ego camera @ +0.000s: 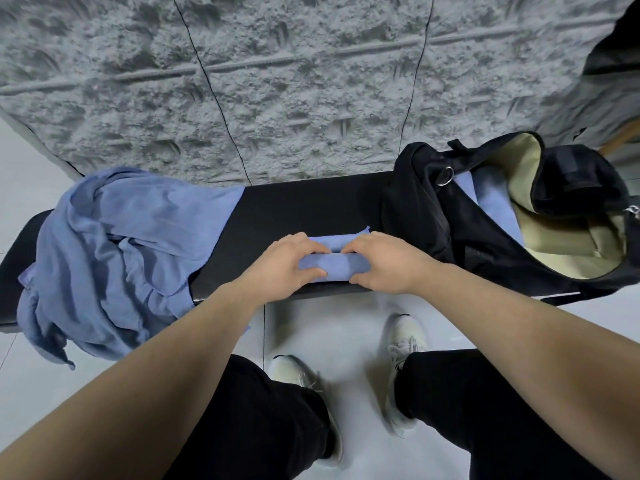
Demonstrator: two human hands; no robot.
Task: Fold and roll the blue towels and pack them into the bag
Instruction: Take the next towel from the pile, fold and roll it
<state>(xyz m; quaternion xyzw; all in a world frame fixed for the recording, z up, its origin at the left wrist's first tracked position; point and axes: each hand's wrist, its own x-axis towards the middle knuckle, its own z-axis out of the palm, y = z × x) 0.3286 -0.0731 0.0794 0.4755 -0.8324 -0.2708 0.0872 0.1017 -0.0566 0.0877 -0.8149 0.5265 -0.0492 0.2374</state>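
A blue towel (337,266) lies partly rolled on the black bench (294,209), near its front edge. My left hand (289,263) grips the roll's left end and my right hand (384,263) grips its right end, fingers curled over the top. A short flat strip of the towel (337,241) still shows beyond the roll. A heap of loose blue towels (114,258) covers the bench's left part and hangs over the front. The black bag (433,216) with a beige lining stands open at the right, with a rolled blue towel (493,199) inside.
A rough grey stone wall (277,81) rises directly behind the bench. Below the bench is a pale tiled floor (311,327), where my white shoes and black trousers show. A dark object (616,39) sits at the top right corner.
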